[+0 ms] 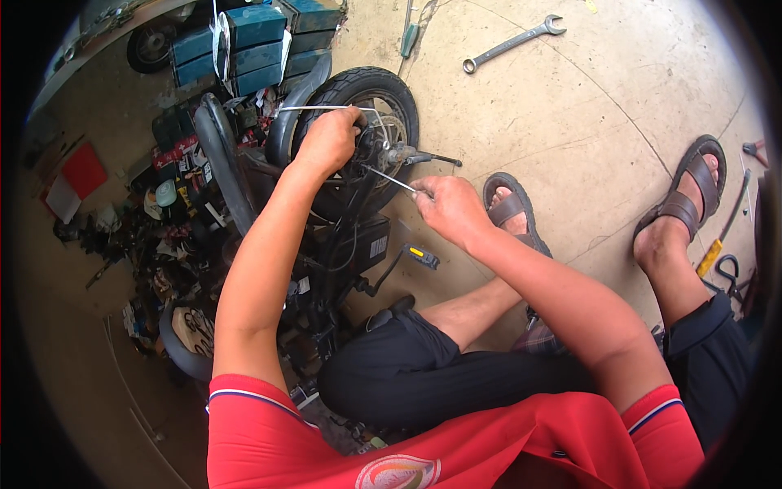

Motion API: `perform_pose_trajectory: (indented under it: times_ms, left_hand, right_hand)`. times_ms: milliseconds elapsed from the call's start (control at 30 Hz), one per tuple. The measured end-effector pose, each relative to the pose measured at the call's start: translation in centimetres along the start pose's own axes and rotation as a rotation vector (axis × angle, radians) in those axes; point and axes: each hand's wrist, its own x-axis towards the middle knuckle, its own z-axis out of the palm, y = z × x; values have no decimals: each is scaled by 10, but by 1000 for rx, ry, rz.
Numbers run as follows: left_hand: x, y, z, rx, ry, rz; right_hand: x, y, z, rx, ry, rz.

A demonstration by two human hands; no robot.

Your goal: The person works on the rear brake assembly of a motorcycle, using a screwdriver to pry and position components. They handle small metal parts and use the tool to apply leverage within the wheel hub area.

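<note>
A small two-wheeler with a black-tyred wheel [405, 104] stands ahead of me, left of centre. My left hand [330, 140] is closed beside the hub, its curled fingers at a thin bright metal rod [314, 107] that crosses the wheel. Lower and to the right, my right hand [450, 205] pinches another slender metal rod [391, 178], whose far end reaches the dark frame by the hub. A grey metal brake part [397, 155] sits between the two hands, with a dark lever pointing right. The fingertips of my left hand are partly hidden.
A combination wrench [513, 45] and a green-handled tool [410, 39] lie on the floor ahead. Blue boxes [257, 41] are stacked at the back left, above cluttered parts. One pedal [421, 256] juts out near my legs. A yellow-handled tool [709, 257] lies far right.
</note>
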Motion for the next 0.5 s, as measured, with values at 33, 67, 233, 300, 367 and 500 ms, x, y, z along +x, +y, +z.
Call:
perform_pose_trajectory:
  times_ms: [33, 67, 233, 300, 367, 500]
  left_hand:
    - [1, 1, -1, 13, -27, -5]
    - [2, 2, -1, 25, -55, -11]
    - [2, 1, -1, 21, -82, 7]
    - [0, -1, 4, 38, -71, 11]
    - [-1, -4, 9, 1, -31, 34]
    - [1, -3, 10, 87, -27, 15]
  right_hand:
    - [0, -1, -1, 19, -7, 13]
    - [-1, -1, -2, 37, -14, 26]
    - [-1, -4, -2, 99, -18, 60]
    - [-2, -6, -2, 113, -12, 61]
    - [-2, -9, -5, 121, -42, 99]
    - [-2, -9, -4, 127, -36, 122]
